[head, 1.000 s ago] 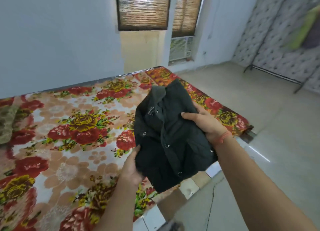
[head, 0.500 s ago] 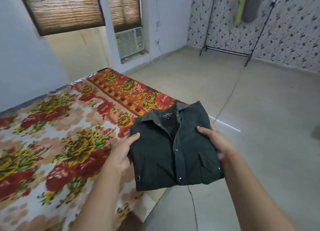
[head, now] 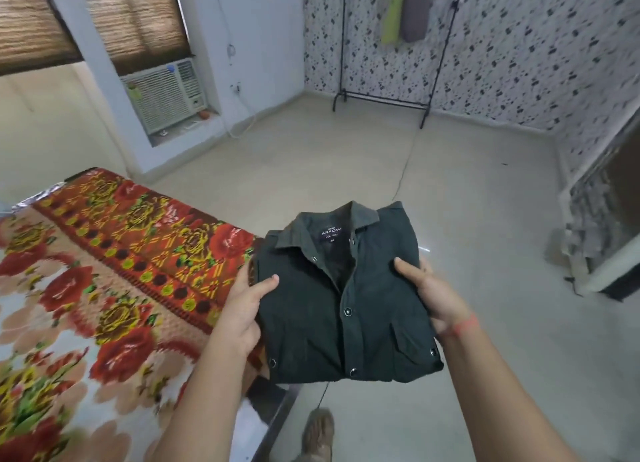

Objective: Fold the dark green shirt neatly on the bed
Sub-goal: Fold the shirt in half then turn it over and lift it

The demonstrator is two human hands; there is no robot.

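Observation:
The dark green shirt (head: 346, 295) is folded into a flat rectangle, collar and label facing up, snap buttons down its front. It hangs in the air past the bed's right edge, over the floor. My left hand (head: 244, 305) grips its left edge, thumb lying on top. My right hand (head: 429, 292) grips the right edge, thumb on top and fingers underneath. The bed (head: 104, 288) with its red and yellow floral cover lies to the left.
A black clothes rack (head: 384, 96) with hanging garments stands against the patterned wall at the back. A window air conditioner (head: 166, 94) sits in the left wall. A cable (head: 403, 174) runs across the pale tiled floor. A foot (head: 318, 434) shows below.
The folded shirt has been lifted off the bed and carried right, out over the floor. The view has turned right toward the rack; both hands keep hold of the shirt's sides.

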